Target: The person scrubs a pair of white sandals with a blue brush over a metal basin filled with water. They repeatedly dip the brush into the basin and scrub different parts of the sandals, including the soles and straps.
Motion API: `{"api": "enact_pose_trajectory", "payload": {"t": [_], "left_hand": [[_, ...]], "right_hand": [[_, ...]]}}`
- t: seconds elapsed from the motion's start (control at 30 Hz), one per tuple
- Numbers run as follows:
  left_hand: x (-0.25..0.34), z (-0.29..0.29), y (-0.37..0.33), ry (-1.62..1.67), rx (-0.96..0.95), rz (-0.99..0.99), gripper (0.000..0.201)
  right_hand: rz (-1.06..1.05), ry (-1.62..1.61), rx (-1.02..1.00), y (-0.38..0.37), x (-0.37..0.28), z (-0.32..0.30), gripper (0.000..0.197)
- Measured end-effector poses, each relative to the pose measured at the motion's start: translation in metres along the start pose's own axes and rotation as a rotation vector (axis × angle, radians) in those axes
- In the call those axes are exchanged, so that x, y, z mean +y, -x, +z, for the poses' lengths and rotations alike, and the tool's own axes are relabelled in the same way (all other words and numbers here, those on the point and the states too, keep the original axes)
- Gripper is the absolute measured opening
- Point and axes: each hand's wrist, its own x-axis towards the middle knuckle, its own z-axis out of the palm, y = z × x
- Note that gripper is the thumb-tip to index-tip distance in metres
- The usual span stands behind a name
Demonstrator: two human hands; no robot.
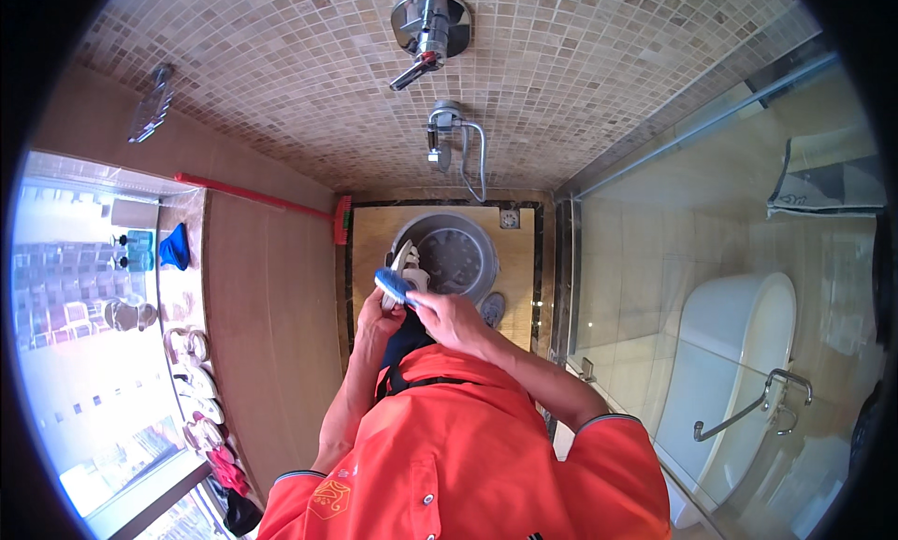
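Note:
My left hand (376,319) is closed around a white shoe (414,276), held up over the near left rim of a round grey basin (488,270). In my right hand (451,319) is a blue scrubbing brush (393,284), its head lying across the shoe. The brush hides part of the shoe, so I cannot tell exactly where the bristles touch. Greyish water with some pale froth seems to fill the basin, which stands on the floor ahead of me.
A red-handled broom (281,201) leans along the left wall. Several shoes (196,383) line the window ledge, near a blue cloth (175,247). Shower fittings (447,128) jut from the tiled wall. Right of me, a glass partition (617,287) stands before a white bathtub (725,353).

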Motion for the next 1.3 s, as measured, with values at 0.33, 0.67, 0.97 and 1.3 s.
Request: {"api": "enact_pose_trajectory", "payload": {"t": [0.33, 0.67, 0.97, 1.3], "left_hand": [[-0.003, 0.0, 0.005, -0.039, -0.219, -0.04, 0.029], [-0.004, -0.006, 0.003, 0.01, -0.229, -0.121, 0.026], [-0.013, 0.005, 0.008, -0.069, -0.328, -0.096, 0.035], [-0.004, -0.001, -0.004, 0.103, -0.195, -0.078, 0.04]], "right_hand": [[0.009, 0.191, 0.21, -0.048, 0.046, 0.017, 0.029], [0.183, 0.104, 0.165, -0.056, 0.078, 0.018, 0.036], [0.072, 0.073, 0.023, -0.035, 0.035, -0.003, 0.036], [-0.001, 0.126, 0.09, -0.027, 0.002, -0.002, 0.033]]}}
